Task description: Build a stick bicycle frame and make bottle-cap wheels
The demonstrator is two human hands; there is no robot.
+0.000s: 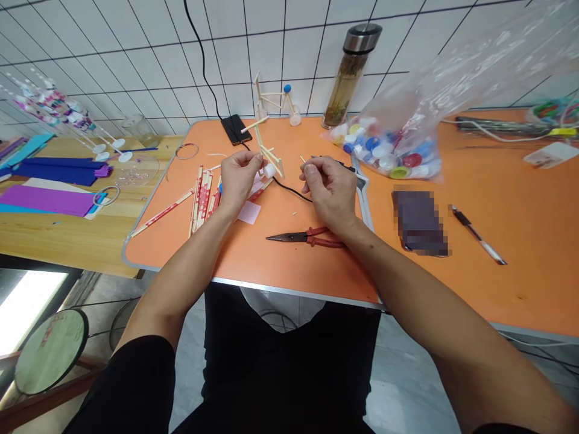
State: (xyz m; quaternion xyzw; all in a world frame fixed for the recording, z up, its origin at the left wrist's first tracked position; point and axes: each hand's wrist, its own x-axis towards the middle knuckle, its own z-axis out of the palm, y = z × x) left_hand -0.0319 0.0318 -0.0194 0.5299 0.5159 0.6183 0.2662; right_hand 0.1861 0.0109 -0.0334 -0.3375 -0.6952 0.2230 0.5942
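My left hand (239,176) is closed in a pinch on a small frame of thin wooden sticks (266,150) with a white cap at its lower end, held just above the orange table (520,241). A little to its right, my right hand (329,191) pinches a short thin stick (303,159) whose tip pokes up from the fingers. Red-handled pliers (304,237) lie on the table just below my right hand. Several red-and-white wrapped chopsticks (201,196) lie under my left wrist.
A clear bag of coloured bottle caps (391,154) sits at the back right beside a tall tea bottle (350,75). A phone on a black cable (236,129), another stick model (278,102), a pen (478,235) and a dark flat object (420,222) lie around. Coloured paper (49,199) covers the wooden table at left.
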